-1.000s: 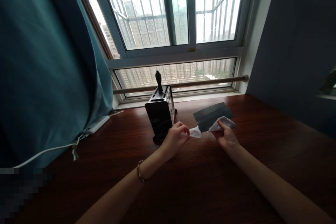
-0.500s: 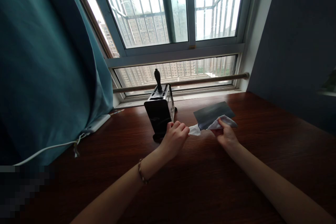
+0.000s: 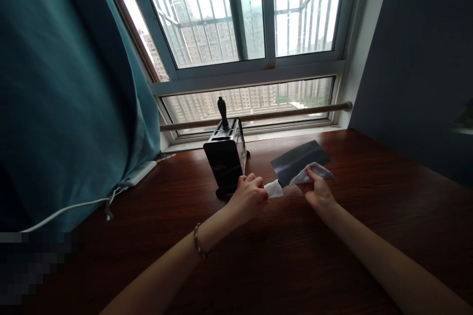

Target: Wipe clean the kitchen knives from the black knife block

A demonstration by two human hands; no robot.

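Closed around the handle end of a cleaver is my left hand [image 3: 251,197]; the fingers hide most of the handle. A bit of white tissue [image 3: 274,189] sticks out between this hand and the blade. The cleaver's wide grey blade [image 3: 297,157] points away to the right, above the table. My right hand [image 3: 317,190] pinches a white cloth or tissue [image 3: 314,172] over the blade's near edge, thumb on top. Just behind my left hand stands a dark knife block [image 3: 223,162], with one black knife handle [image 3: 222,110] upright in its top.
The reddish-brown wooden table [image 3: 362,231] reaches to a barred window [image 3: 221,15]. At the left lie a white power strip [image 3: 138,174] and its cable [image 3: 62,211], beside a teal curtain [image 3: 74,83]. A horizontal rail [image 3: 295,112] crosses the lower window.
My left hand has shifted slightly down and right, and the cleaver's blade has tilted a little, its sheen changing. The right hand has hardly moved.
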